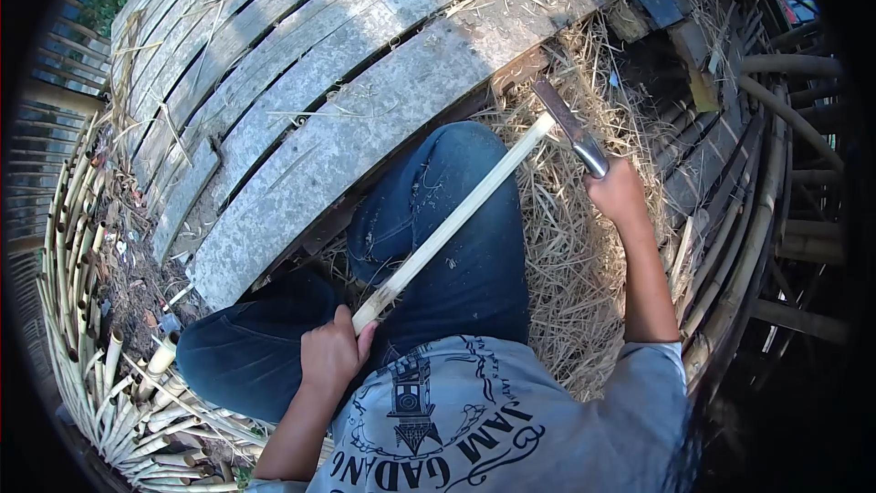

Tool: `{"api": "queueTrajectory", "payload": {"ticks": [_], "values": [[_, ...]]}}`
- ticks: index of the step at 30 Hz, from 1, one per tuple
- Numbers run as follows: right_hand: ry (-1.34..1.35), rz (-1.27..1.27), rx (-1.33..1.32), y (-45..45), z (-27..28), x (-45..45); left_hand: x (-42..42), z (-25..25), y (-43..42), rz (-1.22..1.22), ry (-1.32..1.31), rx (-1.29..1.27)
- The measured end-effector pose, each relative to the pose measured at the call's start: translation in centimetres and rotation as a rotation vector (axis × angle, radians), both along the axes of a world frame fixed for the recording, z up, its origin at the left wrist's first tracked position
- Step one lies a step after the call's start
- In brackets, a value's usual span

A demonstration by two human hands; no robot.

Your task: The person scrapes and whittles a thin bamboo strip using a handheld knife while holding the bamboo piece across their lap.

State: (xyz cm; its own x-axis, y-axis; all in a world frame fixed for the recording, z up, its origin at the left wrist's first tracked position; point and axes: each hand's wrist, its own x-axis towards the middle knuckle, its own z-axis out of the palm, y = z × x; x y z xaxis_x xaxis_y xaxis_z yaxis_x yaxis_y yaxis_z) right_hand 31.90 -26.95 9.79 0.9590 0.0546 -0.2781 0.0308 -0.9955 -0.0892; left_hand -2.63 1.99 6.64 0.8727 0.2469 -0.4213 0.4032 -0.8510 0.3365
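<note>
My left hand [330,353] is closed around the near end of a long, pale bamboo strip [461,216]. The strip slants up and away across my jeans-covered legs, and a darker node shows close to my grip. My right hand [618,191] grips the handle of a broad-bladed knife [556,108] with a shiny metal collar. Its dark, flat blade lies at the far end of the strip, seemingly against it. My fingers hide most of the handle.
Weathered wooden planks [383,87] form a platform in front of me, with gaps between them. Thin bamboo shavings [570,283] pile up at my right. Cut bamboo poles [137,420] lie in a bundle at the lower left. More poles [744,246] edge the right side.
</note>
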Motion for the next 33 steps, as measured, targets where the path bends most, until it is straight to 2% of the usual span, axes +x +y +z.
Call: {"api": "queueTrajectory", "payload": {"ticks": [2, 3, 6, 7, 8, 10, 12, 14, 15, 16, 18, 20, 22, 23, 24, 26, 28, 30, 31, 32, 33], "values": [[0.155, 0.127, 0.116, 0.7, 0.2, -2.6, -0.2, 0.0, 0.1, 0.005, 0.005, 0.016], [0.229, 0.292, 0.117, 1.7, 0.9, -4.3, -0.2, -0.1, 0.1, -0.014, 0.006, 0.017], [0.195, 0.254, 0.024, 1.5, 0.2, -4.2, -0.2, -0.4, 0.1, -0.015, -0.004, 0.003], [0.084, 0.061, 0.026, 0.9, -0.4, -3.4, -0.2, -0.4, 0.1, -0.02, -0.003, 0.002], [0.088, 0.066, 0.027, 0.4, -0.1, -2.9, -0.2, -0.4, 0.0, -0.019, -0.009, 0.005], [0.156, -0.114, 0.14, -0.1, 0.9, -1.9, -0.3, -0.4, 0.1, -0.009, -0.019, 0.018], [0.146, -0.048, 0.095, 1.7, 2.0, -3.6, -0.3, -0.5, 0.1, -0.023, -0.031, 0.011], [0.274, 0.315, -0.001, 1.7, 1.3, -4.4, 0.0, -0.5, 0.0, -0.033, -0.025, 0.013], [0.34, 0.17, 0.011, 1.5, 0.7, -3.7, 0.1, -0.3, 0.0, -0.024, -0.011, 0.021], [0.33, 0.174, 0.0, 1.1, 0.2, -3.4, 0.3, 0.0, -0.1, -0.018, -0.022, 0.012], [0.185, 0.001, -0.009, 1.1, -0.5, -2.3, 0.9, 0.5, -0.2, -0.024, -0.008, 0.035], [0.183, 0.007, 0.082, 1.4, -1.2, -3.8, 0.2, 0.0, -0.2, -0.016, -0.017, 0.025], [0.2, 0.161, 0.157, 2.1, -0.4, -5.1, -0.2, -0.3, -0.2, -0.019, -0.041, 0.014], [0.203, 0.224, 0.082, 1.4, -0.7, -4.2, -0.3, -0.3, -0.3, -0.029, -0.036, 0.01], [0.213, 0.211, 0.08, 1.0, -1.0, -3.6, 0.0, 0.1, -0.4, -0.019, -0.038, 0.0], [0.169, 0.026, 0.047, 0.7, -1.1, -2.1, -0.2, 0.2, -0.4, -0.003, -0.051, -0.01], [0.193, 0.007, 0.067, 2.5, 0.1, -3.6, -0.4, -0.2, -0.5, 0.017, -0.025, -0.005], [0.182, 0.396, -0.046, 2.4, 0.5, -4.5, -0.3, 0.5, -0.6, 0.022, -0.007, -0.011], [0.225, 0.26, -0.118, 2.1, 0.4, -3.2, -0.4, 0.7, -0.7, 0.021, -0.009, -0.003], [0.219, 0.259, -0.115, 0.9, 0.1, -2.6, -0.5, 0.8, -0.7, 0.027, -0.015, 0.011], [0.121, 0.188, -0.123, 0.5, 0.3, -1.8, -0.5, 0.6, -0.7, 0.04, -0.023, 0.018]]}}
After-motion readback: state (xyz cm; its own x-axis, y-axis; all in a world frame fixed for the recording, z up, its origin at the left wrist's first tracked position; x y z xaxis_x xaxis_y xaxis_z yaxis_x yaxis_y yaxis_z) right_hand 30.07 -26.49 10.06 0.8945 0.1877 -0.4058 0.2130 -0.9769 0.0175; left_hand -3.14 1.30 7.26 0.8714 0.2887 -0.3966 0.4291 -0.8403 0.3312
